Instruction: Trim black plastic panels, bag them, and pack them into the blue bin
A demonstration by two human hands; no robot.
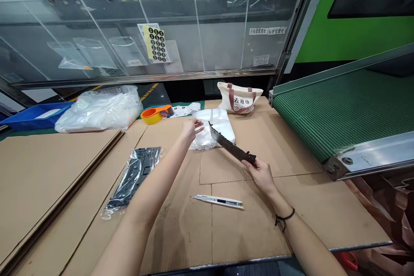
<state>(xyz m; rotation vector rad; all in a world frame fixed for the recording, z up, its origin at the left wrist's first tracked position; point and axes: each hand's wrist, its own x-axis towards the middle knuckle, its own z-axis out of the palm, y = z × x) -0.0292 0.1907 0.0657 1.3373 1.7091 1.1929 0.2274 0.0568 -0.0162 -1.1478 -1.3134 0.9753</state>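
My right hand grips the near end of a long, thin black perforated part, which is held up at a slant above the cardboard. My left hand is over the left side of a stack of clear plastic bags, its fingers apart; nothing shows between them. To the left of my left forearm lies a black part sealed in a clear bag. A white utility knife rests on the cardboard between my forearms.
Cardboard covers the table. A green conveyor stands at the right. Along the back are a blue tray, a large plastic bundle, an orange tape dispenser and a cloth bag. Cardboard sheets lie at the left.
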